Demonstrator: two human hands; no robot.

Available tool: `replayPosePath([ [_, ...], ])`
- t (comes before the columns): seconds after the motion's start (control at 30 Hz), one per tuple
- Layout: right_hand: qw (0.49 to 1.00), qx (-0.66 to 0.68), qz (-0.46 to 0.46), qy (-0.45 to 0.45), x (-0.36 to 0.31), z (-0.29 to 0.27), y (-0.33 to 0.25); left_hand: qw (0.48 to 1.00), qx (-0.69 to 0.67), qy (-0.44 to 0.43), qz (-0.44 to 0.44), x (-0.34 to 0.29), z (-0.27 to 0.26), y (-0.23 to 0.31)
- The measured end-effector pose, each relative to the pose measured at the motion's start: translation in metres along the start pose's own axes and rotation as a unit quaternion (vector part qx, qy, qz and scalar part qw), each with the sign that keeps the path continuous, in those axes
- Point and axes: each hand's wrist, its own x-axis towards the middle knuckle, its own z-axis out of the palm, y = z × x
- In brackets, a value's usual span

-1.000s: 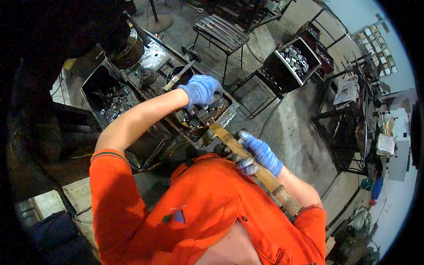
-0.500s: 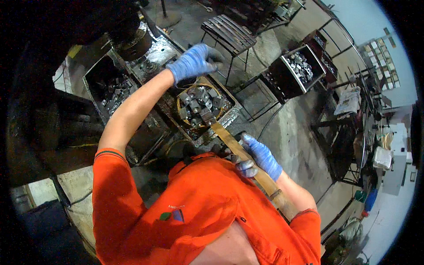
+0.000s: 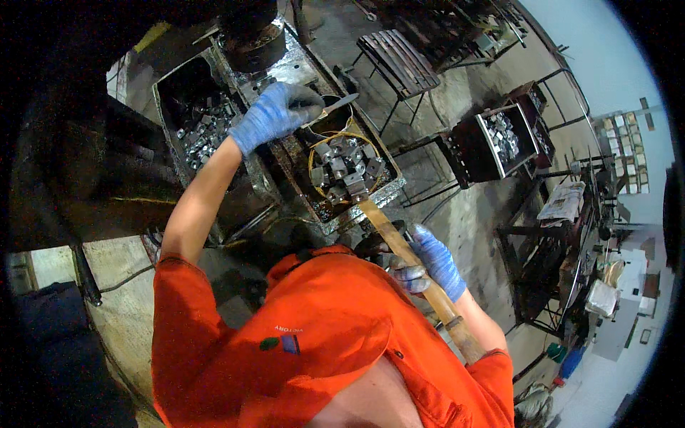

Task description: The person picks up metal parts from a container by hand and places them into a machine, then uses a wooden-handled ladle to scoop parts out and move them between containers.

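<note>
- Orange cloth is covering the worker's shirt point(image 3: 314, 321), nearest of all.
- Beyond it, a grimy metal tray point(image 3: 389, 190) is sitting ahead; a dark bin point(image 3: 182, 78) is standing left of it, holding loose metal blocks, and a dark box point(image 3: 464, 143) is standing far right, heaped with more.
- A long yellowish bar point(image 3: 389, 234) is slanting from the right forearm to the tray's near edge; the right hand point(image 3: 434, 265) is gripping it with wrapped fingers.
- The left hand point(image 3: 275, 118) is hovering over the tray's far left, fingers curling beside a flat-handled tool point(image 3: 341, 105) lying across a round pot point(image 3: 341, 123); whether they're gripping it, I cannot tell.
- Grey blocks point(image 3: 346, 164) are filling the tray inside a yellow ring; work seems to be mid-course, though which blocks are awaiting handling isn't showing.
</note>
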Motion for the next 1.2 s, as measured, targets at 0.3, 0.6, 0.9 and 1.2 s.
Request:
replayPosePath([
  [0.3, 1.0, 0.008, 0.01, -0.021, 0.003, 0.001, 0.0, 0.998, 0.023, 0.036, 0.047, -0.004, 0.005, 0.005],
  [0.6, 0.993, -0.084, -0.072, 0.035, -0.002, 0.003, 0.006, 0.893, -0.31, -0.308, -0.106, -0.087, 0.13, 0.056],
  [0.9, 0.99, -0.117, -0.023, 0.077, -0.03, 0.023, 0.004, 0.744, -0.63, -0.196, -0.11, -0.11, 0.202, 0.051],
  [1.2, 0.997, -0.028, 0.066, 0.019, -0.024, 0.016, 0.006, 0.535, -0.792, -0.092, -0.281, -0.088, 0.25, 0.034],
])
